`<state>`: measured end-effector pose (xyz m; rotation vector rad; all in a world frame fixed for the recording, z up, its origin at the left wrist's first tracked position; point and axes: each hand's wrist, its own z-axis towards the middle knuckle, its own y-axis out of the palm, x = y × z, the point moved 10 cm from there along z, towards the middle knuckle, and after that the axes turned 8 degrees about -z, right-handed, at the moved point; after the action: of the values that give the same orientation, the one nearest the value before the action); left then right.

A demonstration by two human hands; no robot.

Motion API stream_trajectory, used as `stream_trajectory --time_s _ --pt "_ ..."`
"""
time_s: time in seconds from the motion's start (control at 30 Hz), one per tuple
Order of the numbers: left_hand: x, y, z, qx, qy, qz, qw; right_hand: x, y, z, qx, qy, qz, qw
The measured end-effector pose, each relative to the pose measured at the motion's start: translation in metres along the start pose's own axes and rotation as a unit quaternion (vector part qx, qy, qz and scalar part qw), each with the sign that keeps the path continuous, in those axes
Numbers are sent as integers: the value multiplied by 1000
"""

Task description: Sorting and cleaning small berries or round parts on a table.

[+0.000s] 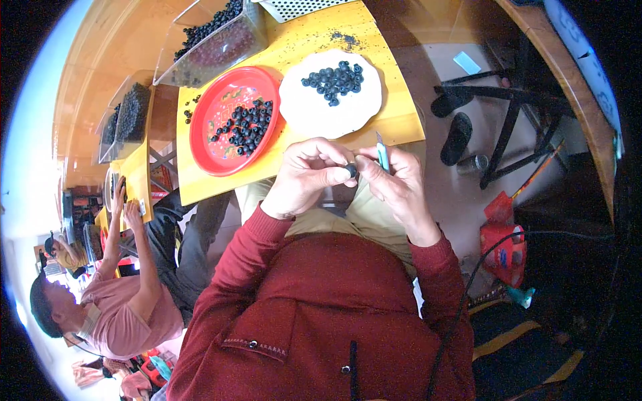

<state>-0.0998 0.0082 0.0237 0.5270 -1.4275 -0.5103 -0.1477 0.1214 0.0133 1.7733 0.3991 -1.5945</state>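
Note:
My left hand (304,175) pinches a small black round piece (351,170) between thumb and fingertips, over my lap at the table's near edge. My right hand (396,184) is closed round a slim pale-green craft knife (383,157), its blade tip pointing up and away from me. The right thumb and fingertips meet the black piece too. Just beyond my hands, a scalloped white plate (301,110) carries a heap of similar dark round pieces (338,80). Left of it, a red tray (204,150) holds more, some with hollow middles. I cannot tell what the pieces are made of.
Dark crumbs (344,39) lie on the yellow table (294,53) behind the plate. A clear bin (221,47) full of dark pieces and a white perforated basket (304,8) stand at the back. A co-worker (127,301) sits at the left. Black metal legs (515,127) stand at the right.

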Motion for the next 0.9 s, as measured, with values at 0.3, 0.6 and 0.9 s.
stream_trajectory --time_s 0.3,0.6,0.9 --pt "-1 -1 2 16 3 3 1000 -12 2 -2 -9 -17 -13 1000" --pt "-4 -1 0 4 -1 6 1000 -8 1 -3 -26 -9 28 999" --pt "-12 -5 -9 34 -26 -15 999 -2 2 -6 -34 -11 44 998"
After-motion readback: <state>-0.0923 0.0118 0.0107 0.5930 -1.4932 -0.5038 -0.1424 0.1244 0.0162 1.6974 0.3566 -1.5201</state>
